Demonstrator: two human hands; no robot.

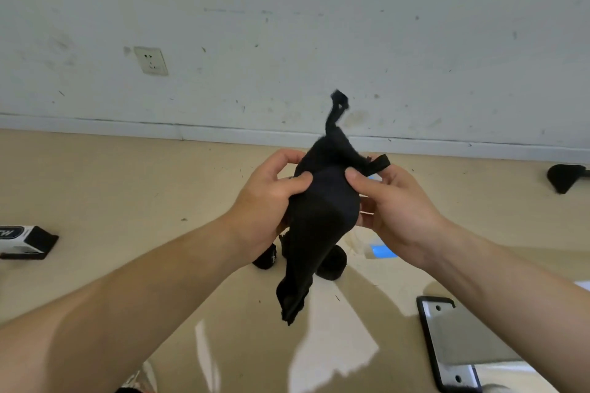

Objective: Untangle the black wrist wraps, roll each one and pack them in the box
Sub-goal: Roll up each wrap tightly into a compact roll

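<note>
I hold one black wrist wrap [319,210] up in the air in front of me with both hands. My left hand [268,198] grips its left side, thumb pressed on the fabric. My right hand [392,204] pinches its right side, and a strap end sticks out past the fingers. A thin loop of the wrap stands up above the bundle, and its long tail hangs down toward the floor. Behind the hanging tail, rolled black wraps [333,260] lie on the floor, with another black piece [266,260] to their left. The box [24,241] lies on the floor at far left.
A dark-framed slab [447,341] lies on the floor at lower right. Another black item [563,175] sits at the far right by the wall. A small clear packet with blue [381,250] lies under my right hand. The wall and a socket [150,60] stand ahead.
</note>
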